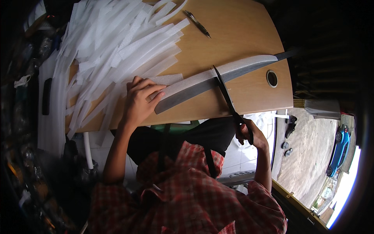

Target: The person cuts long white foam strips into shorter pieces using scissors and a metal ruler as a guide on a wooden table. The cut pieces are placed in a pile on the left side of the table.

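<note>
A long white foam strip (pixel 194 80) lies slantwise across the wooden table, along a dark grey flat bar (pixel 187 96) that shows on its near side. My left hand (pixel 141 99) is at the strip's left end, with bent fingers and thumb holding it. In my right hand (pixel 249 134), at the table's near edge, is a pair of black scissors (pixel 226 93). Their blades point away from me and cross over the bar and the strip near its middle. How far apart the blades are is hard to make out.
Many cut white foam strips (pixel 113 46) are heaped on the table's left side, some hanging over its edge. A pen (pixel 198 24) lies at the far side. Towards the right, the wooden table (pixel 241 35) has a round ringed hole (pixel 272 78).
</note>
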`<move>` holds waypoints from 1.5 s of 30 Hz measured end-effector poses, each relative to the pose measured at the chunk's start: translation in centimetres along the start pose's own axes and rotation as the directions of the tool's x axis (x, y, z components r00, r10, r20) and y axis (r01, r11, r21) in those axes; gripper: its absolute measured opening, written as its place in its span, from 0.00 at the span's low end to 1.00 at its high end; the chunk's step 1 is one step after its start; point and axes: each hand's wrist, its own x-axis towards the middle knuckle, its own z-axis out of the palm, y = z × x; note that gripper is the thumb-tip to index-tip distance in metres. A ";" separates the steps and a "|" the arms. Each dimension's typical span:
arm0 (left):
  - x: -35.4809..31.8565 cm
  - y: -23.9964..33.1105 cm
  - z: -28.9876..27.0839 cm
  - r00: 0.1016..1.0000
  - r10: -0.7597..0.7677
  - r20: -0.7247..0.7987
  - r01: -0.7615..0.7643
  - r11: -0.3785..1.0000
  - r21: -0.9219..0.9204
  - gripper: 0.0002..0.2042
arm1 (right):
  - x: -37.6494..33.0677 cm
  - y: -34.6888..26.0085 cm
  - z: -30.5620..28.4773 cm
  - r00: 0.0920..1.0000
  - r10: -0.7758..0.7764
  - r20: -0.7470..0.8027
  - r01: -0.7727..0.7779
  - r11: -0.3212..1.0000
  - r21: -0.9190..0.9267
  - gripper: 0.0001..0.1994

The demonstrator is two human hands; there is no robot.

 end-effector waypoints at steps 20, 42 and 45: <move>-0.5 -0.8 -0.6 0.999 0.015 0.044 -0.015 1.000 0.000 0.10 | 0.1 0.2 -0.2 0.999 -0.037 -0.002 0.037 0.999 -0.022 0.43; 5.4 1.3 1.6 0.969 0.073 -0.238 -0.051 0.994 0.099 0.09 | -1.1 1.9 -0.4 0.991 -0.089 0.100 0.091 0.996 -0.015 0.49; 9.6 3.8 4.8 0.969 0.188 -0.158 -0.195 0.980 -0.031 0.09 | -2.0 2.7 -0.5 0.994 -0.071 0.083 0.070 0.997 0.013 0.46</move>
